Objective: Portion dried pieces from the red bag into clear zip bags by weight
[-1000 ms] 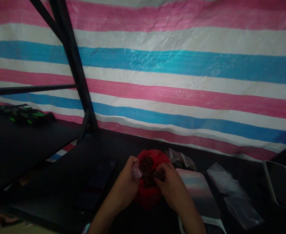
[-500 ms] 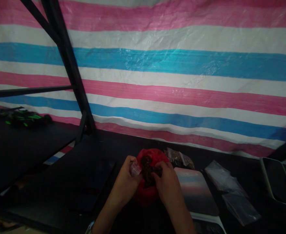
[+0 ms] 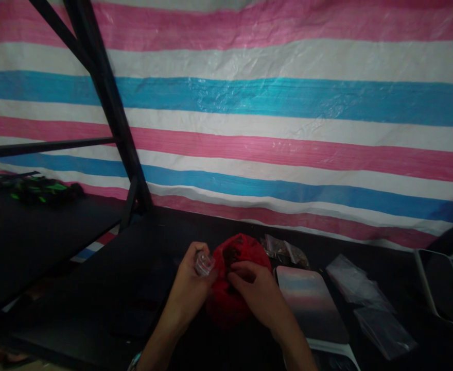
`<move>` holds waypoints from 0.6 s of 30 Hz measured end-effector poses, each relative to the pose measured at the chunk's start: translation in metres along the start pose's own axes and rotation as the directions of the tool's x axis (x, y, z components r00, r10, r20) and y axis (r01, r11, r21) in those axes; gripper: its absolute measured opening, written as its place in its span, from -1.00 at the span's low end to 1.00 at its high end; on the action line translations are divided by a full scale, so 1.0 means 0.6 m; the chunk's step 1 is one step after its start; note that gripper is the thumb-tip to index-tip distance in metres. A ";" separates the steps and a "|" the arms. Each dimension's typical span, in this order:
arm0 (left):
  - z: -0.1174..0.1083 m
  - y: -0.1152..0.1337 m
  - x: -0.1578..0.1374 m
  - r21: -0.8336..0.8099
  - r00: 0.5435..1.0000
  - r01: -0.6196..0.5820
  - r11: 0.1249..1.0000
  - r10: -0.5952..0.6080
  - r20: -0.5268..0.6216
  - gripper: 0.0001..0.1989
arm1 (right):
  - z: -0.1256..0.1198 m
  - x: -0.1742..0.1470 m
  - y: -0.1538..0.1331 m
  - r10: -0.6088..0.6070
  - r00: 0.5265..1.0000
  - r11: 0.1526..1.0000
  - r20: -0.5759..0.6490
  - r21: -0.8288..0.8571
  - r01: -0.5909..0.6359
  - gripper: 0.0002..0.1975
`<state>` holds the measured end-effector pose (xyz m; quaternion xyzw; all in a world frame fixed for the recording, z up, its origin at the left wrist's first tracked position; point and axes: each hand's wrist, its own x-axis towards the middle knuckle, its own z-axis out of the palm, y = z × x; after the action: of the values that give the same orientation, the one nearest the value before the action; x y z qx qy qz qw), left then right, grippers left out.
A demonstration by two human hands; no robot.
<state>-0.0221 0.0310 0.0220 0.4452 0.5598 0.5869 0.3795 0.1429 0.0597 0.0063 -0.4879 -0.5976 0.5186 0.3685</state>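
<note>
And there went the left hand [image 3: 190, 289], off to the left with its crumpled clear bag [image 3: 204, 263], fingers curled snugly round the plastic! The right hand [image 3: 258, 292] slid left too, over the mouth of the red bag [image 3: 260, 252]. Its thumb and forefinger stood only a little apart, tips down at the opening; whether they pinched anything could not be told. The big change was the red bag itself: its right side had swung up and over, so the dark pieces [image 3: 231, 254], so widely bared half a second earlier, showed only in a narrow gap. That seemed to leave the right hand a tighter way in. The red bag sat on the table between both hands, just left of the scale [image 3: 313, 305], filled bags [image 3: 287, 251] behind it to the right.
</note>
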 end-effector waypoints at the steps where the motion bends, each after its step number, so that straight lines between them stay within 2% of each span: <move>1: -0.002 0.008 -0.002 0.041 0.999 -0.030 0.999 0.030 -0.013 -0.68 | -0.004 0.001 0.001 0.013 1.000 0.999 0.001 0.044 -0.013 -0.66; 6: -0.008 0.033 -0.011 0.233 0.993 -0.114 0.966 0.116 0.002 -0.66 | -0.032 0.000 -0.010 0.024 0.999 0.976 -0.035 0.215 -0.016 -0.55; 9: -0.005 0.030 -0.013 0.239 0.994 -0.112 0.964 0.106 0.040 -0.60 | -0.045 -0.007 -0.029 0.042 0.994 0.967 -0.097 0.255 -0.016 -0.51; 11: -0.001 0.025 -0.013 0.249 0.992 -0.112 0.962 0.094 0.083 -0.65 | -0.050 -0.013 -0.043 0.030 0.990 0.960 -0.135 0.278 0.009 -0.52; 14: 0.006 0.019 -0.013 0.326 0.988 -0.119 0.938 0.078 0.136 -0.77 | -0.047 -0.021 -0.062 -0.004 0.990 0.950 -0.141 0.310 0.048 -0.56; 18: 0.014 0.010 -0.014 0.392 0.980 -0.156 0.906 0.093 0.176 -0.81 | -0.030 -0.030 -0.078 -0.037 0.995 0.951 -0.092 0.302 0.063 -0.60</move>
<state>-0.0113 0.0252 0.0272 0.5927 0.6084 0.4456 0.2828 0.1550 0.0479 0.0569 -0.4318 -0.5064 0.5738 0.4774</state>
